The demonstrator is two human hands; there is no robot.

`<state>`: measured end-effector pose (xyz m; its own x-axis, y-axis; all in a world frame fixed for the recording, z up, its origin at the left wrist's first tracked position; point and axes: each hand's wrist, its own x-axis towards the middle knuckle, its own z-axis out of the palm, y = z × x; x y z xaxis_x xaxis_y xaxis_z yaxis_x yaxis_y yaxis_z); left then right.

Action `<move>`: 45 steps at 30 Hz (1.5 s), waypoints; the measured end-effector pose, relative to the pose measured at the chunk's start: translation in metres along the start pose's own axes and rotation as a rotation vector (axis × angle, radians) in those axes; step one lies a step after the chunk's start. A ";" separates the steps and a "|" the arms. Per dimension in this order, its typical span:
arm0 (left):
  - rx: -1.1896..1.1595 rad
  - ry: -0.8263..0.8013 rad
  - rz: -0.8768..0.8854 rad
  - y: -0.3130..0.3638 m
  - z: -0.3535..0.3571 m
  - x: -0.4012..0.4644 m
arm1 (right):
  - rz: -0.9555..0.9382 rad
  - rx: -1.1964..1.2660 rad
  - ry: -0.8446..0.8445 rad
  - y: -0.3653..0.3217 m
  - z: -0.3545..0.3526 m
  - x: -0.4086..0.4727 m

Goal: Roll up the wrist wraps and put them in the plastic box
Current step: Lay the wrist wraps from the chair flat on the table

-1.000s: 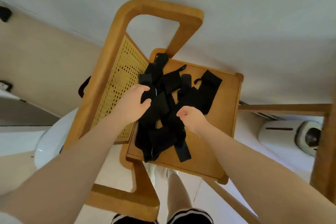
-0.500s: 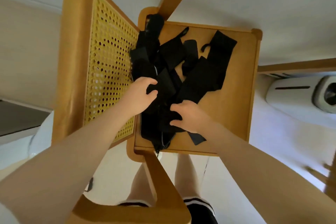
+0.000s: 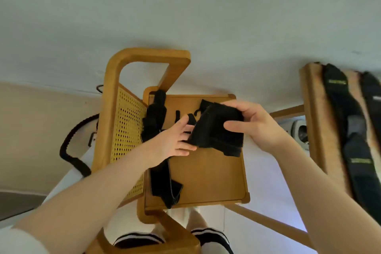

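A black wrist wrap [image 3: 218, 132], folded over itself, hangs above the wooden tray [image 3: 206, 175]. My right hand [image 3: 253, 126] grips its right side, thumb across the front. My left hand [image 3: 175, 142] touches its left edge with fingers stretched out. More black wraps [image 3: 162, 181] lie along the tray's left side, and another dark bundle [image 3: 154, 117] sits at the back left corner. No plastic box is in view.
The tray belongs to a wooden stand with a yellow perforated side panel [image 3: 125, 130] and a looped handle [image 3: 148, 57]. To the right stands a wooden rack [image 3: 315, 126] with black straps [image 3: 354, 150]. A black cord [image 3: 72, 142] hangs at the left.
Both hands left the heap on the tray. My right hand lifted one wrap clear of it and my left hand came up to its edge. The camera view shifted.
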<state>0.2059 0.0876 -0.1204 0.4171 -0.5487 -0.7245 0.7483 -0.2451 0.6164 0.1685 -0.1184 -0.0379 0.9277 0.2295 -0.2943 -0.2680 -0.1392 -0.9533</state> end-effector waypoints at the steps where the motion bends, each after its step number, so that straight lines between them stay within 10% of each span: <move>1: -0.072 -0.052 0.008 0.004 0.003 -0.006 | -0.005 0.018 0.005 -0.009 -0.002 -0.004; 6: -0.503 -0.121 0.032 0.022 0.020 -0.031 | 0.010 -0.094 -0.044 -0.028 -0.002 -0.021; 15: -0.251 -0.003 -0.384 0.008 0.026 -0.037 | 0.044 -0.173 -0.142 -0.009 0.017 -0.044; 24: -0.666 0.259 -0.043 -0.001 0.044 -0.035 | 0.182 -0.202 0.029 0.012 0.018 -0.060; 30: -0.539 0.283 0.122 0.010 0.051 -0.038 | 0.558 -0.064 0.089 0.019 0.034 -0.037; 36: -0.349 0.341 0.189 0.011 0.052 -0.033 | 0.406 -0.184 0.114 0.017 0.037 -0.036; 41: -0.255 0.512 0.088 0.009 0.017 -0.022 | 0.247 0.167 0.070 0.010 0.011 -0.061; 45: 0.241 0.417 -0.027 0.013 0.024 -0.018 | 0.192 0.257 0.081 0.009 0.001 -0.066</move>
<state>0.1956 0.0752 -0.0917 0.6075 -0.1841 -0.7727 0.6413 -0.4602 0.6139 0.1045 -0.1336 -0.0269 0.8689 0.1435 -0.4738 -0.4871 0.0772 -0.8699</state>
